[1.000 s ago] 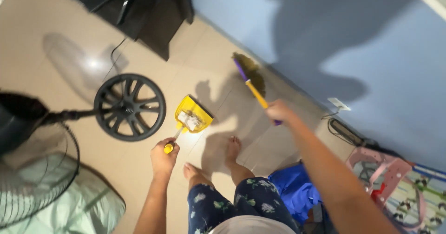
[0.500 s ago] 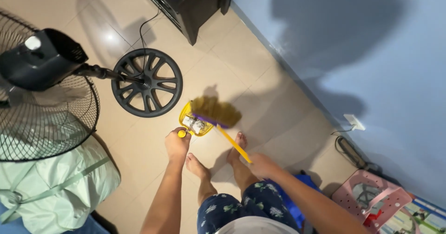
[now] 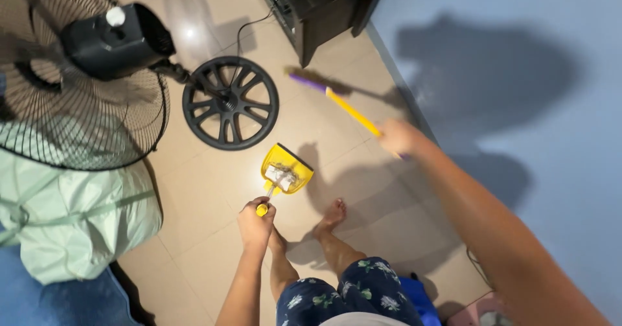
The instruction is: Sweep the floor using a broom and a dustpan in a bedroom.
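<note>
Far left: pale green bag on the floor, strap across it, blue fabric just below it at the bottom-left corner. Above the bag, a black fan, its wire cage tilted toward the camera. The fan's round spoked base sits flat on the beige tile floor, cord running up toward a dark cabinet at the top edge.

Left hand is closed around the yellow handle of the dustpan. Dustpan rests on the floor just ahead of the person's bare feet, mouth pointing away from them, near the fan base but not touching it. Small pile of grey dust and scraps inside the pan.

Right of that, right hand is clamped on the yellow shaft of the broom, arm stretched out forward. Broom head, purple band with brownish bristles, is up near the cabinet foot, well apart from the dustpan; blurred, so can't tell whether bristles touch the floor. Hands are well apart, one tool each.

Lower centre: dark floral shorts, a bit of blue cloth beside the right leg.

Far right: blue wall with the person's shadow on it, meeting the tiles along a diagonal line.
</note>
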